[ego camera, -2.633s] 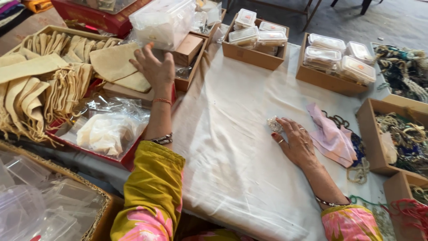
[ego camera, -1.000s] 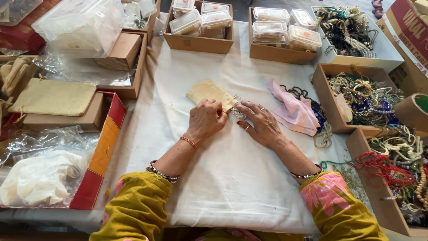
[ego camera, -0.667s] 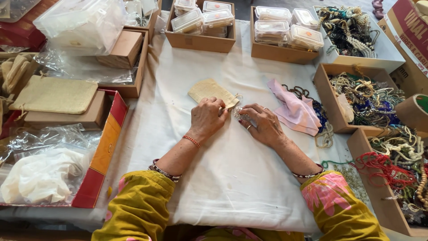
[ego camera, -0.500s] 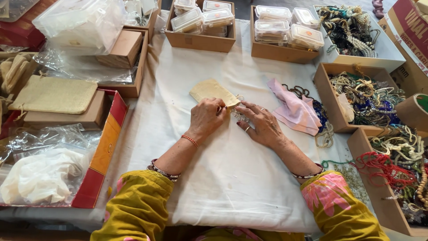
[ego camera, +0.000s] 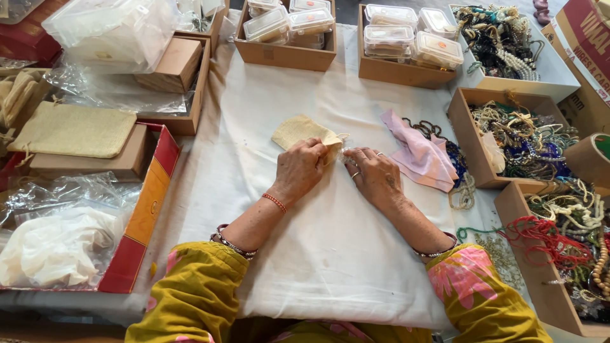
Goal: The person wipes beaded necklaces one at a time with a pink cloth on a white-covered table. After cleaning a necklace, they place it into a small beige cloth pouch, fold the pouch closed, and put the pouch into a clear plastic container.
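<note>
Nearest the camera, two yellow sleeves with pink flowers are seen reaching forward over a white cloth (ego camera: 330, 254) spread on the bench. At the cloth's centre the left hand (ego camera: 298, 171) is closed on the mouth of a small beige drawstring pouch (ego camera: 298, 130), which is laid flat and points away toward 11 o'clock. Just beside it, the right hand (ego camera: 375, 174) is curled with fingertips pinched at the pouch opening; something small and clear appears to be held there, though what it is cannot be told. The step in hand is judged to be filling or closing the pouch; next, a steady grip on the mouth and a careful feed or pull would be called for. At 3 o'clock a pink cloth (ego camera: 419, 152) and boxes of beaded necklaces (ego camera: 527, 136) are set. At 9 o'clock, a red box (ego camera: 149, 209) holds bagged white fabric. Farthest, at 12 o'clock, clear lidded tubs (ego camera: 406, 35) are stacked in cardboard trays.
</note>
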